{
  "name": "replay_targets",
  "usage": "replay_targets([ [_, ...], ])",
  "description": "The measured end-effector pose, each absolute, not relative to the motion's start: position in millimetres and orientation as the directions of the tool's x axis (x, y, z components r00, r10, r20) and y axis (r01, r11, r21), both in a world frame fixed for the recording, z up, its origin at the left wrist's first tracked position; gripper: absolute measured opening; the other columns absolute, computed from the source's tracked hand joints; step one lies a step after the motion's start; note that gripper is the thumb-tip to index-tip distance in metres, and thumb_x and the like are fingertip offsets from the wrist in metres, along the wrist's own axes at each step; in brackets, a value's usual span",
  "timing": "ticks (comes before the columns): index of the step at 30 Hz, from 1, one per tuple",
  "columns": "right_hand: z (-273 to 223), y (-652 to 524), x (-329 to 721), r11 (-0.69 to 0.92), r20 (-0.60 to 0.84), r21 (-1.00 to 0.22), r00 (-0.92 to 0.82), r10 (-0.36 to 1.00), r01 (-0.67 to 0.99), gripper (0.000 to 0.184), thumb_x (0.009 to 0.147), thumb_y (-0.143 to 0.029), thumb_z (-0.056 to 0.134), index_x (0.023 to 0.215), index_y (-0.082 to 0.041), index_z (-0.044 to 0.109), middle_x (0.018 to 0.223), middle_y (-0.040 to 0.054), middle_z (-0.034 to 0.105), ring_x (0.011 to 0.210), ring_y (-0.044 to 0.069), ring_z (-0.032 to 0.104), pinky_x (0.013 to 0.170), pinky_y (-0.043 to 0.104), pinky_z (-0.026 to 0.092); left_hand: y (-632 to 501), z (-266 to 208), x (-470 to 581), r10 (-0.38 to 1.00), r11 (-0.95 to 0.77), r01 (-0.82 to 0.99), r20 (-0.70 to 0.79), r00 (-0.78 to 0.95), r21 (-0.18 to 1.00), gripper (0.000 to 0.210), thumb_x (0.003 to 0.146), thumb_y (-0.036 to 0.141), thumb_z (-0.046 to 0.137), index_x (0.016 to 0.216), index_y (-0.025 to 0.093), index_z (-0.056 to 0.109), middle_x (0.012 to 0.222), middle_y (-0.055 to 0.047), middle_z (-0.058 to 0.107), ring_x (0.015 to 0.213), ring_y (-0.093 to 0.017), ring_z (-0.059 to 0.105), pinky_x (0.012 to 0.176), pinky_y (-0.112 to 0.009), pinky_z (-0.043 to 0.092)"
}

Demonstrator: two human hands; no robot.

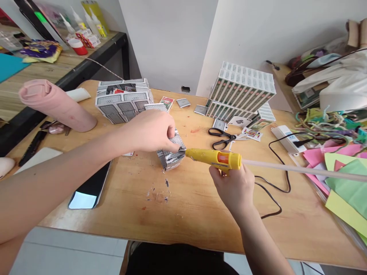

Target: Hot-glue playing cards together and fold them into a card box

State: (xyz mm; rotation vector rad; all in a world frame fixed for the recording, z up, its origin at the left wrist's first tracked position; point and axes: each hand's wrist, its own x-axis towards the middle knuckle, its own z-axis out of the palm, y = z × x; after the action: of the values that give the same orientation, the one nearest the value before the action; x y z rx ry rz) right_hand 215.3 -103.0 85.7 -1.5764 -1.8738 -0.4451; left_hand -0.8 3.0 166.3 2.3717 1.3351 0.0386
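My right hand is wrapped round the grip of a yellow hot glue gun, a long glue stick trailing from its back. The gun's tip touches or nearly touches a small structure built of patterned playing cards. My left hand is closed over this piece, thumb and fingers pinched near the nozzle; part of the piece is hidden beneath it. Just behind my left hand stands a larger box-shaped card model with an opening on top. Black scissors lie beyond the glue gun.
Stacked card packs stand at the back right, with loose cards in front. A phone and a pink roll lie left. A black cord, a power strip and coloured paper are right.
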Motion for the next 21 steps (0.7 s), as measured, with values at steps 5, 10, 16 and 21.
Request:
replay_targets([
  [5,87,-104,216,0.263,0.671,-0.139,-0.104,0.734,0.955,0.018,0.079,-0.014,0.053,0.094,-0.020,0.057,0.073,0.0016,0.068,0.058,0.015,0.059,0.054,0.024,0.043,6,169,0,0.839,-0.433,0.832,-0.184,0.513,0.346,0.021,0.066,0.040,0.066,0.060,0.020,0.065,0.068,0.000,0.065,0.055,-0.011,0.052,0.055,-0.027,0.031],
  [10,86,-106,216,0.195,0.626,-0.145,-0.063,0.777,0.970,0.017,0.081,-0.017,0.051,0.095,-0.021,0.059,0.078,0.0040,0.070,0.060,0.017,0.062,0.057,0.026,0.045,10,170,-13,0.777,-0.486,0.762,-0.186,0.601,0.429,0.024,0.073,0.045,0.061,0.075,0.023,0.072,0.083,0.001,0.069,0.071,-0.014,0.060,0.065,-0.027,0.040],
  [16,82,-104,216,0.209,0.633,-0.175,-0.053,0.772,0.962,0.017,0.080,-0.015,0.049,0.093,-0.020,0.059,0.071,0.0028,0.067,0.059,0.017,0.062,0.054,0.026,0.045,2,163,-27,0.730,-0.591,0.691,-0.087,0.678,0.416,0.037,0.065,0.041,0.071,0.097,0.023,0.069,0.104,-0.001,0.063,0.097,-0.020,0.057,0.084,-0.030,0.042],
  [21,84,-103,213,0.238,0.644,-0.169,-0.076,0.761,0.957,0.016,0.081,-0.014,0.050,0.092,-0.020,0.058,0.072,0.0025,0.067,0.056,0.016,0.060,0.054,0.025,0.044,-3,157,-27,0.746,-0.604,0.690,-0.021,0.665,0.399,0.030,0.068,0.041,0.068,0.092,0.023,0.069,0.100,0.000,0.062,0.101,-0.022,0.054,0.089,-0.033,0.039],
])
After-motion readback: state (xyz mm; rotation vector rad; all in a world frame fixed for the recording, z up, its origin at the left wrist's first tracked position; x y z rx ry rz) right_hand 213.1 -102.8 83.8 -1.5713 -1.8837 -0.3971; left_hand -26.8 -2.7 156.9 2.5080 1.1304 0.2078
